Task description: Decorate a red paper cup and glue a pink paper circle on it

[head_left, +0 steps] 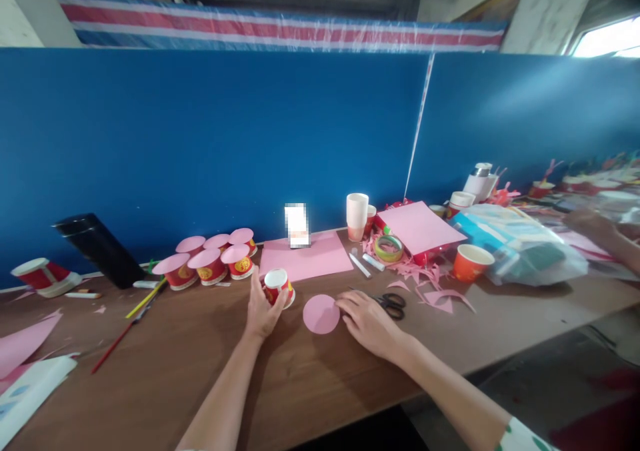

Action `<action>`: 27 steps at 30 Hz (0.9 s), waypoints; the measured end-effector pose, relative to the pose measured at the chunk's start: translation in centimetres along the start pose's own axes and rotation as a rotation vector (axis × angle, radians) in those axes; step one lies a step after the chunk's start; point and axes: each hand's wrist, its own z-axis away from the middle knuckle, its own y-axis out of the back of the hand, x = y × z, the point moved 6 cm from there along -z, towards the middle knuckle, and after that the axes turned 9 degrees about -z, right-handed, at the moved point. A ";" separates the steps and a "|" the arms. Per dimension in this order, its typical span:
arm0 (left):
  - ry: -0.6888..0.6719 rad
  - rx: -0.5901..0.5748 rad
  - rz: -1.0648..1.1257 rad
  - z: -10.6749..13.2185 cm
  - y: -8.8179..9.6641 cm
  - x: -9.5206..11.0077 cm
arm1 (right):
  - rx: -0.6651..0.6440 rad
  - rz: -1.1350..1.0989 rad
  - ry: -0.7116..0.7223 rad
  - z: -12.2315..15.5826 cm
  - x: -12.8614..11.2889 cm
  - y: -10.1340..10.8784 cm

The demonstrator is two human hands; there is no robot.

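Note:
My left hand [263, 308] is wrapped round a small red paper cup [277, 284] standing on the brown table [200, 371]. A pink paper circle [321, 314] lies flat just to the right of the cup. My right hand [367, 318] rests on the table with its fingertips at the circle's right edge, fingers bent and holding nothing I can see. Black scissors [393, 303] lie right beside my right hand.
Several red cups with pink paper lids [207, 261] stand at the back left, near a black flask [97, 248]. Pink sheets [305, 258], a white cup stack [357, 216], tape [389, 247], glue sticks, paper scraps and an orange cup [470, 262] lie behind. Another person's arm [607, 238] reaches in at far right.

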 end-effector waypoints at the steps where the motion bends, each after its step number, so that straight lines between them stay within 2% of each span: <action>1: -0.010 0.038 0.030 -0.1 0.4 0.1 | 0.021 0.013 -0.009 0.6 0.4 0.6; 3: -0.041 0.164 0.050 -0.3 1.6 0.3 | 0.050 0.053 -0.042 1.9 1.6 1.6; 6: -0.111 0.434 -0.016 -0.2 4.0 1.4 | 0.085 0.141 -0.130 3.9 3.8 3.0; 8: -0.186 0.506 -0.057 0.1 4.6 2.9 | 0.092 0.179 -0.176 4.7 5.2 3.6; 9: -0.236 0.464 -0.072 0.2 4.3 3.9 | 0.083 0.183 -0.188 5.0 5.7 3.8; 11: -0.341 0.273 -0.100 0.5 2.8 6.1 | 0.063 0.183 -0.201 5.2 6.4 4.0; 12: -0.394 0.121 -0.107 0.9 1.5 7.2 | 0.052 0.183 -0.204 5.2 6.7 4.0; 14: -0.470 -0.264 -0.115 2.0 -1.6 8.7 | 0.034 0.195 -0.214 5.1 7.1 4.1; 15: -0.520 -0.411 -0.137 2.8 -2.9 9.2 | 0.028 0.207 -0.223 5.1 7.2 4.2; 16: -0.560 -0.484 -0.171 3.5 -3.8 9.5 | 0.024 0.220 -0.235 5.1 7.5 4.3; 20: -0.640 -0.566 -0.275 5.1 -5.4 9.4 | 0.018 0.284 -0.295 5.3 9.0 5.1; 27: -0.661 -0.537 -0.336 5.6 -6.2 9.5 | 0.022 0.416 -0.409 5.6 11.7 7.1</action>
